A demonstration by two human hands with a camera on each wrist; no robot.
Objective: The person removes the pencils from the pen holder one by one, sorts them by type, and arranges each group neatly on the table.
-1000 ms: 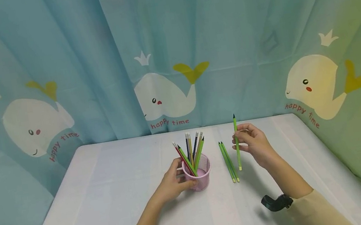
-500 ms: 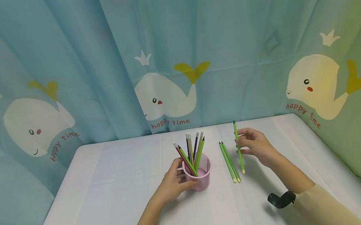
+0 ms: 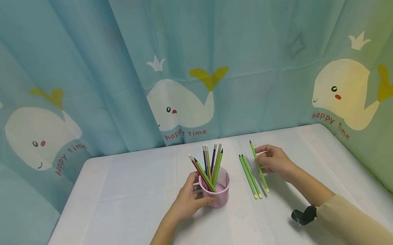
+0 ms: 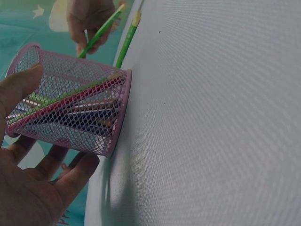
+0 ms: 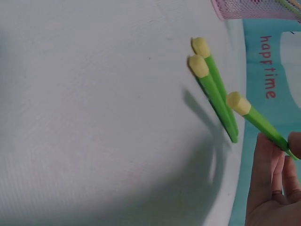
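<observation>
"So, where's the slim, green, wooden-looking pencil [image 5: 263,125]?"

"Pinched between the right fingers [image 5: 259,165]; likely light, stiff, best held mid-shaft."

"And the left fingers [image 4: 80,174]?"

"Gripping the round pink mesh cup [image 3: 223,198]."

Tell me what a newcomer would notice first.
Probably the pink mesh cup of pencils, gripped by the left hand near the head view's centre. To its right, the right hand pinches a green pencil beside two others lying on the white table. Behind, cartoon whales brighten the curtain.
</observation>
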